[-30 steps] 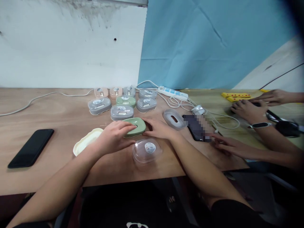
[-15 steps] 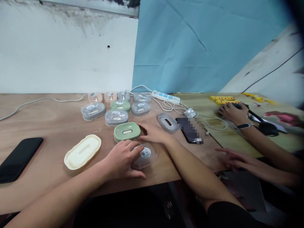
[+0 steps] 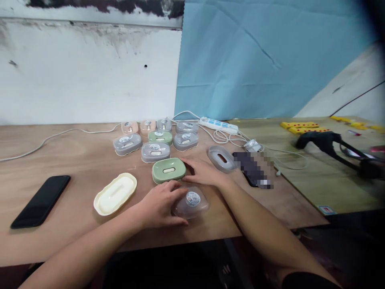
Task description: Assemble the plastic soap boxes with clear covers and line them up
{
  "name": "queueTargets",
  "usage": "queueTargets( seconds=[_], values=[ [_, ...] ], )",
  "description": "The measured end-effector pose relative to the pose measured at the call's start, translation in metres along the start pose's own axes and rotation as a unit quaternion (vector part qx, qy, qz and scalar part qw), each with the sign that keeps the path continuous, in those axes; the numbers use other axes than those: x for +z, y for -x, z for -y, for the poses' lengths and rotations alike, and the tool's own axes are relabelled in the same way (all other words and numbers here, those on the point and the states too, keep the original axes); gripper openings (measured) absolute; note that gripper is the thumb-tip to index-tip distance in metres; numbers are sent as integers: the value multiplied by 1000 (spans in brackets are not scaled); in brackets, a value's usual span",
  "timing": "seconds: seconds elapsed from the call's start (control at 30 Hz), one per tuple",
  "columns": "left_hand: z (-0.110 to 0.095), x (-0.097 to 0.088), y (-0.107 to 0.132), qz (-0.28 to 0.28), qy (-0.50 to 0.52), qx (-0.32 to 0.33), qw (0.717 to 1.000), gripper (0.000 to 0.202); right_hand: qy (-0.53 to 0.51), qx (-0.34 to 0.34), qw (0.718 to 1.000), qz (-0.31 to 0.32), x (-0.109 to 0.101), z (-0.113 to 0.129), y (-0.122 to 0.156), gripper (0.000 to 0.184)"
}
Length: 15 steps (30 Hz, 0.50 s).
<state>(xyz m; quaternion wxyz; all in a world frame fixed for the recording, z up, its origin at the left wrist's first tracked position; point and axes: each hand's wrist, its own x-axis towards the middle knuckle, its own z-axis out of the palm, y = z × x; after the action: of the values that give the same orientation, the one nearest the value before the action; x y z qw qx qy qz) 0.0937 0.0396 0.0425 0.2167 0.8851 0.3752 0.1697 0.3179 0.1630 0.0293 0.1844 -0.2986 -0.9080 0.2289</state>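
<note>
Near the table's front edge lies a clear plastic lid with a round sticker on it. My left hand is at its left end, thumb and fingers apart on either side; whether it presses on the lid I cannot tell. Just behind is a green soap box with a pale slot in its top. My right hand rests at the box's right side, fingers stretched out and apart. A cream wavy-edged tray lies to the left of my left hand. A grey slotted cover sits right of my right hand.
Several lidded soap boxes stand in rows behind. A black phone lies at left, another phone at right. A power strip and white cables run behind. Yellow pieces and a black strapped device lie far right.
The view has shifted, so the table appears farther right. Another person's hands have left the right side, leaving the black device on the table. My hands and the lid stay nearly in place.
</note>
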Motion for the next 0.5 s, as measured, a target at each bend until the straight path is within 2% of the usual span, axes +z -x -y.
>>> queueTargets(
  seconds=[0.17, 0.27, 0.37, 0.43, 0.5],
  values=[
    [1, -19, 7, -25, 51, 30, 998, 71, 2, 7, 1000, -2, 0, -2, 0, 77],
    [7, -37, 11, -59, 63, 32, 996, 71, -8, 16, 1000, -19, -2, -1, -2, 63],
    [20, -50, 13, -132, 47, 13, 990, 73, -19, 11, 997, -77, -5, 2, -3, 44],
    [32, -54, 12, -169, 30, -5, 985, 73, -20, -2, 995, -103, -6, 5, -3, 40],
    [44, -54, 11, -181, 16, -23, 983, 71, -15, -13, 994, -104, -5, 7, -3, 40]
  ],
)
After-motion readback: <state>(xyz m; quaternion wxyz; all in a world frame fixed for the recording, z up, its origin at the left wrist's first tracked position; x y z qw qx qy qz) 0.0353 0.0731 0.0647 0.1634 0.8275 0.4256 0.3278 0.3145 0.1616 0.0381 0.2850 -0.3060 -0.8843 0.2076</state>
